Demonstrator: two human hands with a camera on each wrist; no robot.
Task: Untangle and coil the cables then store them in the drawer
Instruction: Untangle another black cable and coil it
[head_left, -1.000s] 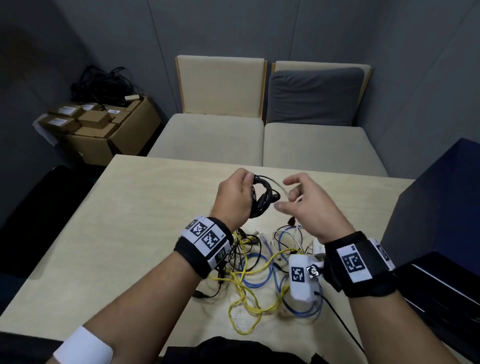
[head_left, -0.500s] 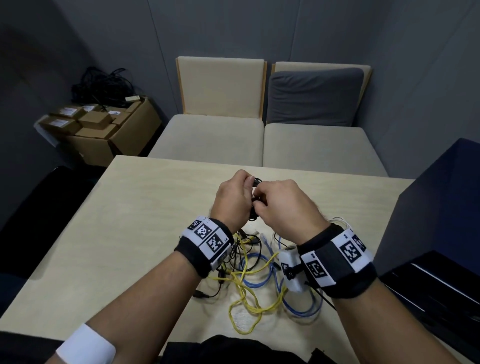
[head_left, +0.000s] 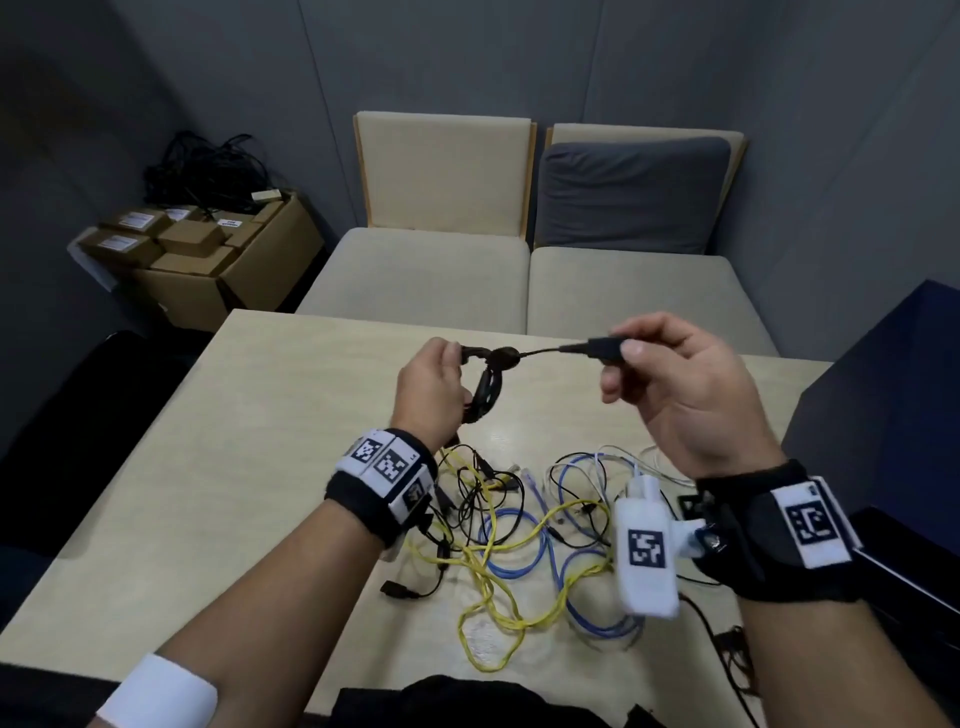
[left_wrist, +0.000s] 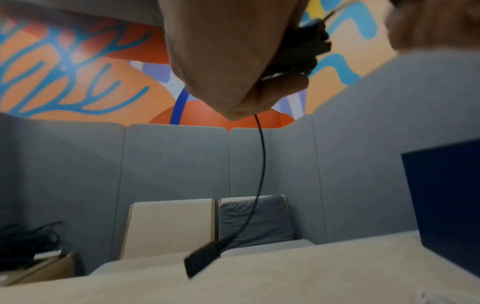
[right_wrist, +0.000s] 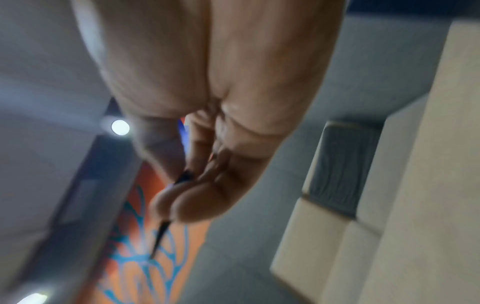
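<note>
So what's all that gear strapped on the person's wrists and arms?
Both arms are bare. The left wrist wears a black band with white tags printed in black square codes. The right wrist has a wider black band with one such tag, plus a small white box bearing another code, with a thin black lead trailing from it. A plain white band sits higher on the left arm.

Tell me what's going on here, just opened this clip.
A person is coiling a black cable above a wooden table. The left hand holds the coiled bundle, while the right hand pinches the cable's connector end and draws it out sideways. Yellow cable, blue cable and thinner black leads lie tangled on the table beneath the wrists, not yet sorted.
</note>
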